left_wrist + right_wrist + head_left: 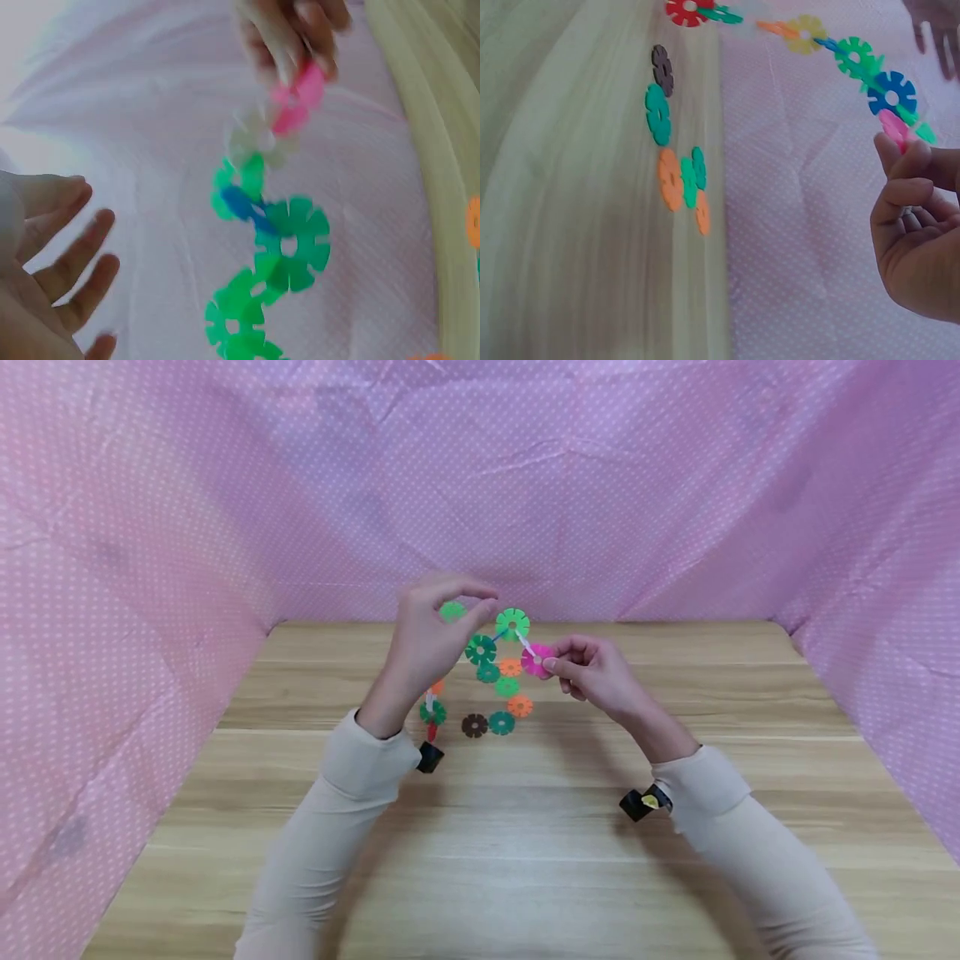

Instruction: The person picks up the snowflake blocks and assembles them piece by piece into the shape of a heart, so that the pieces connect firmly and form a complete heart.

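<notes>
My right hand [600, 679] pinches a pink interlocking snowflake disc [531, 667] between thumb and fingertips. That disc forms one end of a chain of joined discs held up above the table. From it follow a white disc [244, 139], a bright green disc [504, 618], a blue disc [244, 208] and a darker green disc [311, 229]. Further along, a yellow disc [804, 27] and a red disc [676, 10] show in the right wrist view. Beside the chain, my left hand [427, 635] hovers with loosely bent, parted fingers and nothing in them; it hides part of the chain in the head view.
Loose discs lie on the wooden table [480, 860] below the chain: a brown one [467, 727], a teal one [495, 727], an orange one [513, 710] and several others. Pink dotted cloth [570, 510] hangs behind and on both sides.
</notes>
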### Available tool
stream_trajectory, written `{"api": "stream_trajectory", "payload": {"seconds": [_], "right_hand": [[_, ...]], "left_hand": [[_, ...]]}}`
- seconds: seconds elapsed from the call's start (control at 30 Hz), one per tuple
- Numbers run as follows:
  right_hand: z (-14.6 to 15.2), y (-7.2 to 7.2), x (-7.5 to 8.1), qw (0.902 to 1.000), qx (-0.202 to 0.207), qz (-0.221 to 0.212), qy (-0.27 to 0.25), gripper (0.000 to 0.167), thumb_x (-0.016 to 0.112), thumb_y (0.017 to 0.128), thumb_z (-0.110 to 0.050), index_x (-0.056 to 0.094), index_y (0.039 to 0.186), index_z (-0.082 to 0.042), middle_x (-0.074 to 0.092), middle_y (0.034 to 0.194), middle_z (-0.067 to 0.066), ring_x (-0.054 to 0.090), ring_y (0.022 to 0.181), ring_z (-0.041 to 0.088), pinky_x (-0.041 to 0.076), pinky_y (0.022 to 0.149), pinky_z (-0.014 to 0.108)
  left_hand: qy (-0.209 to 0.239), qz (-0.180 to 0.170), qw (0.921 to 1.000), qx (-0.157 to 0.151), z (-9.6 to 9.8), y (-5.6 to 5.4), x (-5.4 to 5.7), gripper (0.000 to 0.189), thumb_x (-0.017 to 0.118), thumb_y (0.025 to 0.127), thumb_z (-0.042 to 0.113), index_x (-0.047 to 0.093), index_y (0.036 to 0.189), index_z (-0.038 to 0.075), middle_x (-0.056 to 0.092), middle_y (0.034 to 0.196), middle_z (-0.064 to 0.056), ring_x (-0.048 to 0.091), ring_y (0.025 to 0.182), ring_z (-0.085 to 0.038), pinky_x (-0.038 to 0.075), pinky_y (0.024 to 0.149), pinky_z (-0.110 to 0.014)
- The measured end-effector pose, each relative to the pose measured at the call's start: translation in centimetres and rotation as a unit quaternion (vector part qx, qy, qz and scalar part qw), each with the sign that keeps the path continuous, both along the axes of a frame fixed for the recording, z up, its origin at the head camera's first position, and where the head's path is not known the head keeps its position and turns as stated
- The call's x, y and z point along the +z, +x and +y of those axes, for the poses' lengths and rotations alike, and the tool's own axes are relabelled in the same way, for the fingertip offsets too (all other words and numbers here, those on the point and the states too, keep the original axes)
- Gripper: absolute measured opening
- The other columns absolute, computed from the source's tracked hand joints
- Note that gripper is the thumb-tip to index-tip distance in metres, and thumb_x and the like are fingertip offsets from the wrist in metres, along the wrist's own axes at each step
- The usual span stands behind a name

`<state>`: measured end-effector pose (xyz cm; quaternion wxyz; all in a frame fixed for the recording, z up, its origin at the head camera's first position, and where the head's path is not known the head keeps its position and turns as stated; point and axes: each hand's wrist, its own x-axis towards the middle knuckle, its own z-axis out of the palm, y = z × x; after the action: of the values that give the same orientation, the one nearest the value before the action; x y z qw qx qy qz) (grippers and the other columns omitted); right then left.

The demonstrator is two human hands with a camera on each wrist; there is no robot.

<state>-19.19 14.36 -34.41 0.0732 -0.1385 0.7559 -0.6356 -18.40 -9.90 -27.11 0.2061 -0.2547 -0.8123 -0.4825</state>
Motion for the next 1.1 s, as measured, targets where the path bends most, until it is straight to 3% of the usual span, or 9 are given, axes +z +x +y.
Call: {"api": "stream_trajectory", "payload": {"seconds": [0.13,0.23,0.3,0.47,0.6,0.73,0.8,0.93,1.1], "right_hand": [[-0.4,-0.2,-0.4,0.9991,-0.017,-0.002,-0.04,0.014,0.064,0.099,-0.005,0.064,0.108,0.005,0.071,0.086,0.012,0.049,0.057,0.01,0.038,0.048,0.019],[-0.6,-0.3,-0.8,0.9973,-0.028,0.005,-0.068,0.014,0.064,0.099,-0.007,0.064,0.107,0.004,0.071,0.085,0.007,0.049,0.057,0.009,0.038,0.048,0.018],[-0.7,-0.5,-1.0,0.9956,-0.034,0.009,-0.087,0.013,0.065,0.099,-0.008,0.065,0.106,0.003,0.071,0.085,0.004,0.049,0.058,0.008,0.038,0.048,0.018],[-0.9,-1.0,-1.4,0.9902,-0.043,0.01,-0.132,0.016,0.064,0.1,-0.008,0.062,0.105,0.007,0.073,0.084,0.003,0.05,0.056,0.008,0.039,0.049,0.018],[-1.0,-1.2,-1.7,0.9866,-0.052,-0.002,-0.155,0.017,0.063,0.1,-0.004,0.058,0.106,0.011,0.073,0.082,0.003,0.05,0.055,0.008,0.039,0.048,0.018],[-1.0,-1.2,-2.0,0.9847,-0.053,-0.017,-0.165,0.008,0.061,0.1,-0.003,0.061,0.103,0.005,0.073,0.081,0.002,0.049,0.053,0.008,0.039,0.048,0.019],[-1.1,-1.3,-2.2,0.9845,-0.05,-0.022,-0.166,0.003,0.06,0.101,-0.003,0.063,0.1,-0.001,0.073,0.082,0.002,0.049,0.053,0.008,0.039,0.048,0.019],[-1.2,-1.3,-2.2,0.9832,-0.045,-0.031,-0.174,0.01,0.06,0.1,-0.003,0.066,0.095,-0.009,0.073,0.083,0.001,0.049,0.053,0.008,0.039,0.048,0.019],[-1.4,-1.3,-2.1,0.9828,-0.041,-0.033,-0.177,0.01,0.061,0.1,-0.003,0.066,0.095,-0.01,0.073,0.083,0.001,0.049,0.053,0.008,0.039,0.049,0.018]], "left_hand": [[0.062,-0.007,0.9949,-0.08,0.4,2.1,-1.2,0.011,0.075,0.093,0.01,0.076,0.101,0.003,0.073,0.096,0.0,0.063,0.095,-0.014,0.048,0.09,-0.036],[0.058,-0.053,0.9902,-0.116,0.8,3.2,-2.9,0.012,0.074,0.094,0.015,0.077,0.102,0.007,0.074,0.097,0.003,0.063,0.093,-0.014,0.051,0.084,-0.04],[0.047,-0.104,0.9865,-0.117,1.0,3.7,-4.3,0.012,0.074,0.095,0.021,0.078,0.101,0.012,0.073,0.096,0.007,0.062,0.091,-0.014,0.055,0.072,-0.039],[-0.001,-0.224,0.9682,-0.111,0.6,3.2,-8.0,0.013,0.073,0.095,0.024,0.077,0.104,0.016,0.072,0.094,0.005,0.061,0.085,-0.017,0.053,0.06,-0.033],[-0.032,-0.283,0.9517,-0.115,-0.3,1.9,-10.7,0.022,0.071,0.095,0.012,0.072,0.116,0.004,0.07,0.105,-0.007,0.063,0.093,-0.021,0.055,0.074,-0.036],[-0.05,-0.319,0.9421,-0.092,-1.2,0.8,-12.5,0.034,0.069,0.093,-0.002,0.064,0.127,-0.002,0.063,0.118,-0.019,0.06,0.101,-0.026,0.053,0.085,-0.038],[-0.072,-0.329,0.9384,-0.077,-1.4,0.5,-13.1,0.039,0.069,0.092,-0.006,0.062,0.13,-0.002,0.061,0.119,-0.02,0.058,0.101,-0.027,0.051,0.087,-0.037],[-0.142,-0.324,0.9337,-0.052,-1.5,0.0,-13.9,0.046,0.072,0.088,-0.009,0.06,0.131,-0.002,0.06,0.122,-0.017,0.058,0.105,-0.028,0.051,0.092,-0.039],[-0.212,-0.312,0.926,-0.018,-1.3,-0.2,-14.2,0.047,0.075,0.087,-0.004,0.06,0.131,-0.001,0.059,0.127,-0.016,0.056,0.115,-0.03,0.048,0.099,-0.043]]}}
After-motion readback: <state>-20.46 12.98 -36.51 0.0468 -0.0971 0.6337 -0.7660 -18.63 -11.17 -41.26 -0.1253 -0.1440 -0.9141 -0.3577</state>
